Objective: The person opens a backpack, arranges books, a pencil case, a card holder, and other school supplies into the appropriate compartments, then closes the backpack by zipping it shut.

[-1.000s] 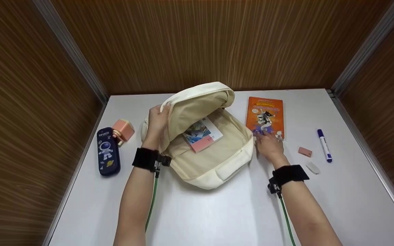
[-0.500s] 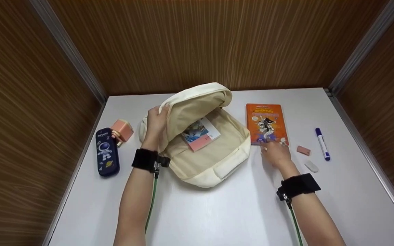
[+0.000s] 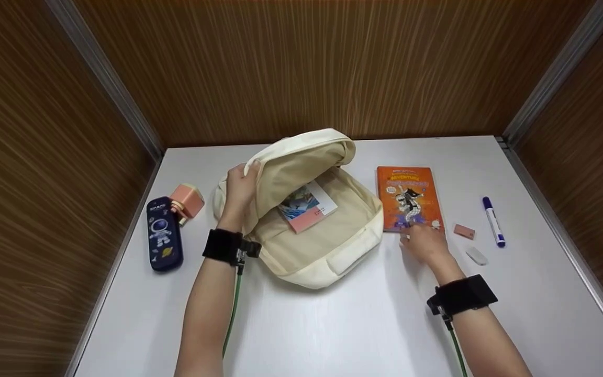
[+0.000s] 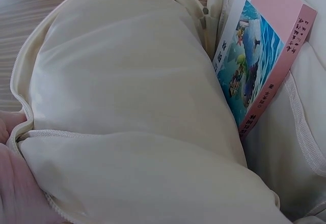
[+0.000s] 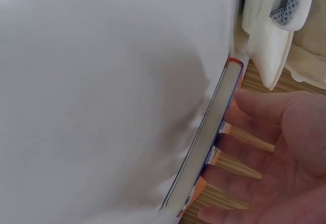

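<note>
The right hand (image 3: 426,245) has its fingers slightly apart, tips at the near short edge of the orange book (image 3: 410,196); whether they press or merely rest is hard to tell. The book lies flat, straight ahead of those fingers, its long axis running away from the person, just right of the open backpack (image 3: 327,271). The left hand (image 3: 239,189), well apart from the book, pinches the rim of the raised flap (image 3: 299,179).
</note>
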`<state>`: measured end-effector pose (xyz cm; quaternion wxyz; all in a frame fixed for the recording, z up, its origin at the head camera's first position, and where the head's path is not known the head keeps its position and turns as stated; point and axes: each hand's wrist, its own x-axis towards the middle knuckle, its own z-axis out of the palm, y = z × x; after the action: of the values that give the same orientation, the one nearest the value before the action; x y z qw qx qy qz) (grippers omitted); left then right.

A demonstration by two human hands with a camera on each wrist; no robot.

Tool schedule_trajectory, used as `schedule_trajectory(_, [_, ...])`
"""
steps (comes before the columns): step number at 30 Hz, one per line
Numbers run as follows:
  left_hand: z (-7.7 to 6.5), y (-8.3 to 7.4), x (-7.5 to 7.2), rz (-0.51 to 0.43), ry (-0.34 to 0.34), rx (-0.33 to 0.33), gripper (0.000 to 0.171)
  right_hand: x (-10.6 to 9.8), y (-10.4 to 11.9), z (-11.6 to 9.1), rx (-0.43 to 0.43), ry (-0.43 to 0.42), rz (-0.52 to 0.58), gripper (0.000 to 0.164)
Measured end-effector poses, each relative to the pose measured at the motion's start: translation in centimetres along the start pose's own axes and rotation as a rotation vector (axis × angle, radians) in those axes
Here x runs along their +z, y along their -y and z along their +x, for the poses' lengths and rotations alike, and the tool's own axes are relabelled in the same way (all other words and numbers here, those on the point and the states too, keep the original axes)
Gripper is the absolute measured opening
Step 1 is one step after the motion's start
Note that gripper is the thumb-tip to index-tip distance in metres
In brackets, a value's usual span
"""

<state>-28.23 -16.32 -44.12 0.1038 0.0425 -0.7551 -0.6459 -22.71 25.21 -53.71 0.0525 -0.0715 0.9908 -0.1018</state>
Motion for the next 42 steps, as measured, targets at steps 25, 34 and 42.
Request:
schedule_trajectory(25, [0.4,-0.1,0.2,0.023,-0.011,-0.039,0.031,-3.2,-2.4,-2.3,0.304,0.081,0.170,0.034])
schedule_trajectory(34, [0.5,0.0,0.2,0.029,-0.002,-0.063,0.030,-3.2,-3.8,-2.3,0.440,0.168,0.185,0.055])
schedule_trajectory(42, [0.4,0.1,0.2,0.012,0.005,-0.034,0.032,-3.3,-4.0,-1.5,0.492,0.216,0.226,0.082])
